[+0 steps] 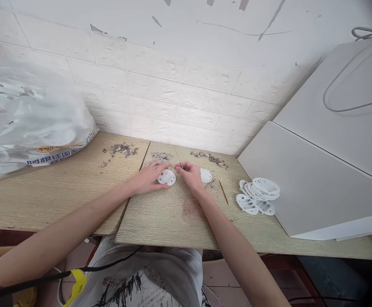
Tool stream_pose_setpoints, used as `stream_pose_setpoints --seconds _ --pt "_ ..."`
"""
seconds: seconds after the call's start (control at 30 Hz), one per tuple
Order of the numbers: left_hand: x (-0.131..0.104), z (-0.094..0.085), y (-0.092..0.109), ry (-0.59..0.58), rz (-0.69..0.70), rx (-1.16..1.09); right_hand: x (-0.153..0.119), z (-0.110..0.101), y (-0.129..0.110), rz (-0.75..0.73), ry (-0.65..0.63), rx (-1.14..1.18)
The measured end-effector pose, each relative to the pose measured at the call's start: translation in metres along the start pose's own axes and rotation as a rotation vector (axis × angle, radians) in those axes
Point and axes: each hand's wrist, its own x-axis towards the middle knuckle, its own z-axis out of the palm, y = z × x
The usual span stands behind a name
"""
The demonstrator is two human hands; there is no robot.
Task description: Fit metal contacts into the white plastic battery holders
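My left hand (145, 177) rests on the tabletop around a white round plastic piece (169, 176), thumb at its near edge and fingers along its far edge. The piece lies flat and has slots in its face. Just to the right, my right hand (190, 175) pinches a thin pointed metal tool (178, 157) that sticks up and away from the fingers; its exact kind is too small to tell. A second white plastic piece (206, 175) lies beside my right wrist. Small metal parts (162, 157) are spread beyond my left fingers.
More metal parts form heaps at the back left (123, 149) and back right (210, 158). A thin wooden stick (224, 192) lies right of my hand. White discs (259, 189) are piled near a grey-white panel (320, 179). A full plastic bag (35, 115) stands left.
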Motion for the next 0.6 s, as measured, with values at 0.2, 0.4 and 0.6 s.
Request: stream_pose_setpoints --seconds 0.2,0.4,0.6 --pt "0.0006 -0.0008 0.0006 0.03 0.008 -0.031 -0.0026 0.0002 -0.0027 -0.003 -0.039 -0.012" --pt "0.0022 -0.001 0.0031 0.145 -0.022 -0.289 -0.0052 0.0004 -0.0069 0.025 -0.083 0.026" --pt "0.0045 -0.0008 0.007 0.181 -0.091 -0.723 -0.0049 -0.0002 -0.007 -0.003 -0.101 0.029"
